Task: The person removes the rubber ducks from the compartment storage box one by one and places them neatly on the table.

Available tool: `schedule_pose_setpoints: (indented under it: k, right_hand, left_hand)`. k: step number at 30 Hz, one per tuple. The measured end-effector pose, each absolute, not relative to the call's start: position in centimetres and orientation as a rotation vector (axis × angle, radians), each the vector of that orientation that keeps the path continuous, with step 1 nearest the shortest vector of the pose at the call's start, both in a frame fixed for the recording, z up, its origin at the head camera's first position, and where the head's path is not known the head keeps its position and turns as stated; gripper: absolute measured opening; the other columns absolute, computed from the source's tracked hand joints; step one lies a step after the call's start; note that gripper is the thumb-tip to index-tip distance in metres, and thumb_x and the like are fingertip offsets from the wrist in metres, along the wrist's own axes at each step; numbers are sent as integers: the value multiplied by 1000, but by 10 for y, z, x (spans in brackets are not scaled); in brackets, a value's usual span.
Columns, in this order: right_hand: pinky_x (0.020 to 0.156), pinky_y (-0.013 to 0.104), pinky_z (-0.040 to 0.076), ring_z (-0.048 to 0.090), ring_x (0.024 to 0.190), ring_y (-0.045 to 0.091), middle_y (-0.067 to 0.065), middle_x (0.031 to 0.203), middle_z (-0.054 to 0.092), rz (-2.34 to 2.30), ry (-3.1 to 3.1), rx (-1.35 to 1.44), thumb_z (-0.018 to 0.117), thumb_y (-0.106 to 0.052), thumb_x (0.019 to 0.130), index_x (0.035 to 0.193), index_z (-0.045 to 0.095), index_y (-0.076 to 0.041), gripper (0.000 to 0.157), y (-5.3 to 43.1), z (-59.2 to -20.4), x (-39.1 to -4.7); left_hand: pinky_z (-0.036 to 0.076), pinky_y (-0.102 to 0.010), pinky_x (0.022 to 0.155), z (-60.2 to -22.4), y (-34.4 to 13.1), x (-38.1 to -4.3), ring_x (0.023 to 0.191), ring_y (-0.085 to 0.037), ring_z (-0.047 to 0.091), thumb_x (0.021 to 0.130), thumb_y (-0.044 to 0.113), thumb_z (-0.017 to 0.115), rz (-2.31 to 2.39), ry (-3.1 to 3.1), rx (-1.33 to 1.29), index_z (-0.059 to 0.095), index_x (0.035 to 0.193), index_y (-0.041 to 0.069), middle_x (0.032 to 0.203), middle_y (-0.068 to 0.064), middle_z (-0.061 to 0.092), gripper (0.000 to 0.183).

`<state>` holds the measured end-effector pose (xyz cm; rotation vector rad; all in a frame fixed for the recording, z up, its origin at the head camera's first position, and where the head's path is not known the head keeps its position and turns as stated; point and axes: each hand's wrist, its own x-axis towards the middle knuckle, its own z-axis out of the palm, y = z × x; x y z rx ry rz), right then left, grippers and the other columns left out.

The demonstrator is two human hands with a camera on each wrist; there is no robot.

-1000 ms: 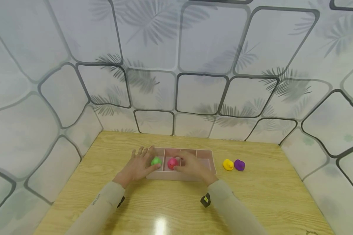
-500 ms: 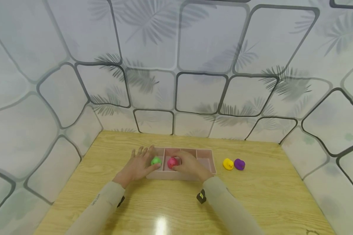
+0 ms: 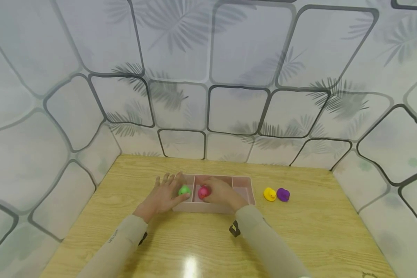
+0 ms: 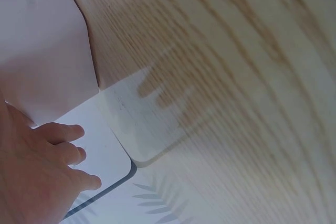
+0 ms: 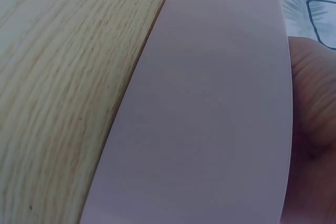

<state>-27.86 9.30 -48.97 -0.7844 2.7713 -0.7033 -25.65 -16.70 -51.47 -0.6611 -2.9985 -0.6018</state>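
Observation:
A pale pink divided box (image 3: 205, 207) lies across the wooden table, close to both hands. In its second compartment from the left sits a pink rubber duck (image 3: 203, 192), held at its right side by the curled fingers of my right hand (image 3: 224, 192); the fingertips are partly hidden. My left hand (image 3: 162, 196) spreads its fingers over the box's left end, its thumb beside a green rubber duck (image 3: 184, 190) in the leftmost compartment. In the left wrist view the left hand (image 4: 37, 166) shows straight fingers. The box wall (image 5: 194, 98) covers most of the right wrist view.
To the right of the box, a yellow rubber duck (image 3: 269, 194) and a purple rubber duck (image 3: 283, 194) stand side by side on the table (image 3: 316, 231). A patterned wall covering (image 3: 236, 112) rises behind the table and along both sides.
My right hand and forearm have shifted slightly left, and its fingers have closed in on the pink rubber duck. The left hand and the other ducks have stayed put.

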Motion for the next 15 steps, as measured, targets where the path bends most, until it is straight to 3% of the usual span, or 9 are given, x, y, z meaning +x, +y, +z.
schedule_pose_setpoints:
  k: [8, 15]
  right_hand:
    - [102, 44, 55, 65, 117, 26, 14, 144, 65, -649, 2785, -771, 82, -12, 84, 142, 66, -10, 61, 86, -486, -281]
    - [89, 36, 56, 64, 96, 17, 7, 118, 73, -597, 2795, -735, 82, -12, 84, 143, 66, -14, 61, 83, -489, -282]
  left_hand:
    - [12, -80, 122, -512, -167, -255, 155, -57, 26, 102, 66, 49, -596, -2996, -662, 23, 168, 7, 164, -32, 38, 93]
    - [11, -80, 122, -511, -166, -255, 156, -57, 24, 102, 66, 50, -611, -3012, -661, 22, 169, 8, 165, -31, 37, 93]
